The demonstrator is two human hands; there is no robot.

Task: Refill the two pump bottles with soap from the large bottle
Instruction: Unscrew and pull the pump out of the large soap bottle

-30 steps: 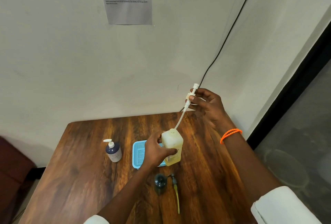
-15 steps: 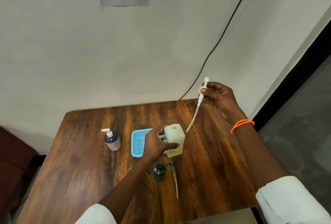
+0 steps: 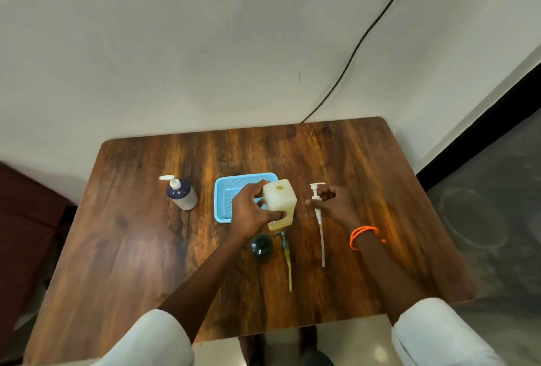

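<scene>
My left hand (image 3: 251,213) grips the large pale yellow soap bottle (image 3: 280,203), which stands upright on the table with its mouth uncovered. To its right, the bottle's white pump with its long tube (image 3: 319,219) lies flat on the wood. My right hand (image 3: 336,204) holds it at the collar with curled fingers. A dark pump bottle (image 3: 261,248) stands uncapped in front of the large bottle, and its pump with a yellowish tube (image 3: 287,260) lies beside it. A second dark bottle (image 3: 182,196), white pump in place, stands at the left.
A light blue mesh tray (image 3: 224,198) sits behind my left hand, touching the large bottle. The wooden table (image 3: 131,248) stands against a white wall with a black cable (image 3: 360,43). Grey floor lies to the right.
My right hand drew the white pump fully out of the large bottle, then lowered it from the air onto the table at the bottle's right. My left hand kept its grip.
</scene>
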